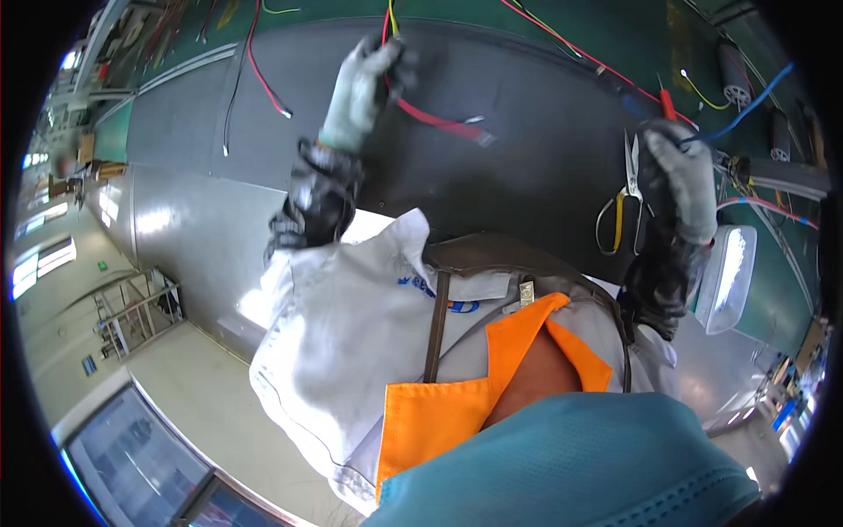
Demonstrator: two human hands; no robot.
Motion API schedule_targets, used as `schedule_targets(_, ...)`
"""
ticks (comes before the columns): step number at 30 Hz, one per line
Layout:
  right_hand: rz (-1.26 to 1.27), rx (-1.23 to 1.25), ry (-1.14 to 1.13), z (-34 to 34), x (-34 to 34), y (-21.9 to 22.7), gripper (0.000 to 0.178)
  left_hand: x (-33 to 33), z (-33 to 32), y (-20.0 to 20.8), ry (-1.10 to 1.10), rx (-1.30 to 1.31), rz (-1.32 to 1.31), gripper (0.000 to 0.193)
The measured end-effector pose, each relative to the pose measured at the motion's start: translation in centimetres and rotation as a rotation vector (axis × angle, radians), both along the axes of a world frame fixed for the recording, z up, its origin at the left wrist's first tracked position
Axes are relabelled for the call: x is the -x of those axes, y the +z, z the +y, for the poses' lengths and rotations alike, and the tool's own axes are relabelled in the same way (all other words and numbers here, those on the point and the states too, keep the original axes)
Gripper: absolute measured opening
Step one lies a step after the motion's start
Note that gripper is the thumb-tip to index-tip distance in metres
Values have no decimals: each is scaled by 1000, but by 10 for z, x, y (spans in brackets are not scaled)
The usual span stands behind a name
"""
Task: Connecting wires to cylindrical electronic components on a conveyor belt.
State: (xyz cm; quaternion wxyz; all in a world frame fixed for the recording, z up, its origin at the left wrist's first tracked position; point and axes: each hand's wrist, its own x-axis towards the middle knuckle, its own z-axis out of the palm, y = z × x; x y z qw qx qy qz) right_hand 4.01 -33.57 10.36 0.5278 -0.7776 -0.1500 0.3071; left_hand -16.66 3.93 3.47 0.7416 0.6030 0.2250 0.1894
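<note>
My left hand [364, 88], in a pale work glove with a black sleeve cover, is raised over the dark mat [527, 149] and pinches a red wire [439, 120] whose taped end lies on the mat. My right hand [683, 180], gloved the same way, grips a blue wire [746, 110] that runs off to the upper right. A red-handled tool [667, 104] pokes up just above that hand. Scissors with yellow handles [625, 198] lie on the mat just left of my right hand.
Loose red wire [263, 79], black and yellow wires trail across the green bench top [615, 35] at the back. A clear plastic tray [727, 277] sits at the right edge. My white jacket, orange collar and blue face mask fill the lower middle.
</note>
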Motion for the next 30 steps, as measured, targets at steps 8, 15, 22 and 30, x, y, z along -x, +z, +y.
schedule_targets(8,-500,-236,952,70,82,-88,23,138,-102,-2,-211,174,389,35)
schedule_targets(15,-125,-315,570,74,91,-29,33,94,-98,21,-189,304,48,29)
schedule_targets(22,-177,-376,152,86,107,-34,46,2,-113,33,-33,577,-167,28)
schedule_targets(30,-98,-205,113,93,109,-31,53,-12,-121,50,22,315,-118,23)
